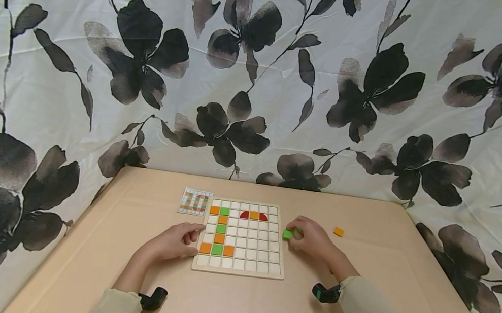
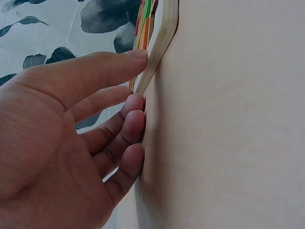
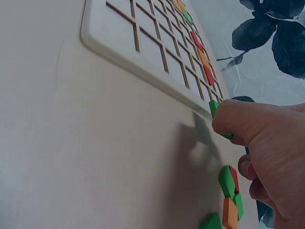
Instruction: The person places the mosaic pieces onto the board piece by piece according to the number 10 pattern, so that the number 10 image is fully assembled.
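Note:
A pale wooden grid board (image 1: pixel 250 267) lies on the table, with orange and green square tiles in its left cells. An orange tile (image 1: pixel 254 215) sits between two red rounded tiles in its top part. My left hand (image 1: pixel 178 240) touches the board's left edge with thumb and index finger; its other fingers (image 2: pixel 133 125) bend loosely beside the edge. Just off the board's right edge, my right hand (image 1: pixel 311 238) pinches a green tile (image 3: pixel 213 108), partly hidden by the thumb. Under that hand, green, red and orange pieces (image 3: pixel 230 213) lie on the table.
A small card with a coloured grid pattern (image 1: pixel 194 201) lies at the board's upper left corner. One orange tile (image 1: pixel 338 231) lies to the right of my right hand. Behind the table (image 1: pixel 365 209) hangs a floral cloth (image 1: pixel 298 146).

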`<state>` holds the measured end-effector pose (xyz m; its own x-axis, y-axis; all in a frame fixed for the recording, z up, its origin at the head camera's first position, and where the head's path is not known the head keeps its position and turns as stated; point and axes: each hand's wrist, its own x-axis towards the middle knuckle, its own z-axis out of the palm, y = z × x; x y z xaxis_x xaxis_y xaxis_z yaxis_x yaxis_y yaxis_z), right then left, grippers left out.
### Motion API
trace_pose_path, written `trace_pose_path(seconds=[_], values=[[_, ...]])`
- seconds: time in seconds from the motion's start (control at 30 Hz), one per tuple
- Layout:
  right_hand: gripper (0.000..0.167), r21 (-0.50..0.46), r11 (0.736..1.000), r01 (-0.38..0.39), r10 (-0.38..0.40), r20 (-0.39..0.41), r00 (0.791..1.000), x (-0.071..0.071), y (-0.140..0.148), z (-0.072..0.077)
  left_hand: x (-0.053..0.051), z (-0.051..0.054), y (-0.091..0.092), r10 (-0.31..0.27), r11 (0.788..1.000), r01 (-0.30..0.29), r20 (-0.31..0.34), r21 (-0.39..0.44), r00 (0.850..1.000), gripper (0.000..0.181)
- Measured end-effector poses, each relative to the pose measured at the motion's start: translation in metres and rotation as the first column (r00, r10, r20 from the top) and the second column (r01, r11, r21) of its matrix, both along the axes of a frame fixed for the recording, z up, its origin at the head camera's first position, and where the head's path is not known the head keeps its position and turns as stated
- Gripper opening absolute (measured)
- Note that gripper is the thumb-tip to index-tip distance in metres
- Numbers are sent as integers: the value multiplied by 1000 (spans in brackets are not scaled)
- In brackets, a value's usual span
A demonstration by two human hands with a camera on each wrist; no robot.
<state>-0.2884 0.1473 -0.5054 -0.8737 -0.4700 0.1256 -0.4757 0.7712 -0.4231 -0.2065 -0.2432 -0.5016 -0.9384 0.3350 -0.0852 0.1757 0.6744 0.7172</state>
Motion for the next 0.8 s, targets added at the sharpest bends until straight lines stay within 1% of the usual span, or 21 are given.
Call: trace_pose_path(seconds=[0.17, 0.3, 0.4, 0.47, 0.8], values=[[22, -15, 1000, -3, 3, 9, 1000, -2, -19, 5, 0, 0, 0, 6, 1000, -7, 7, 10, 1000, 61], [23, -24, 1000, -8, 9, 42, 999, -5, -32, 6, -1, -1, -1, 5, 1000, -5, 7, 11, 1000, 61], [23, -30, 1000, 3, -1, 83, 997, -8, -41, 6, -1, -1, -1, 0, 1000, 0, 5, 9, 1000, 61], [21, -30, 1000, 8, -5, 97, 995, -11, -46, 6, 0, -1, 0, -1, 1000, 1, 4, 11, 1000, 61], [14, -18, 1000, 15, -13, 136, 991, -19, -62, 2, 1, 1, 0, 4, 1000, -4, 3, 11, 1000, 60]])
